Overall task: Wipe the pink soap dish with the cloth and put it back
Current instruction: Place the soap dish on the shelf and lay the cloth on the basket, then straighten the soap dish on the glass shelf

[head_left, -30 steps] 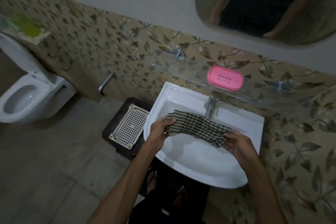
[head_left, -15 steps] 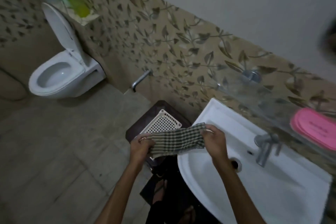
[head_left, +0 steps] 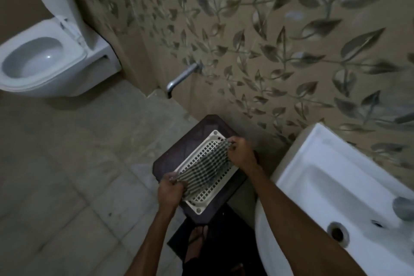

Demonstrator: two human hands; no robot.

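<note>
The checked cloth [head_left: 205, 167] is stretched between both hands, low over a white perforated tray [head_left: 202, 195] that sits on a dark stool [head_left: 174, 152]. My left hand [head_left: 170, 192] pinches the cloth's near end and my right hand [head_left: 240, 152] pinches its far end. The cloth looks close to or touching the tray; blur hides which. The pink soap dish is out of view.
A white sink [head_left: 336, 197] with its drain [head_left: 337, 232] fills the lower right. A white toilet [head_left: 42, 60] stands at the upper left. A metal pipe [head_left: 180, 78] juts from the leaf-patterned tiled wall. My sandalled foot [head_left: 197, 242] is below the stool.
My view swung left and down, away from the sink and the pink soap dish. Both hands carried the cloth from over the basin to over the white tray on the stool.
</note>
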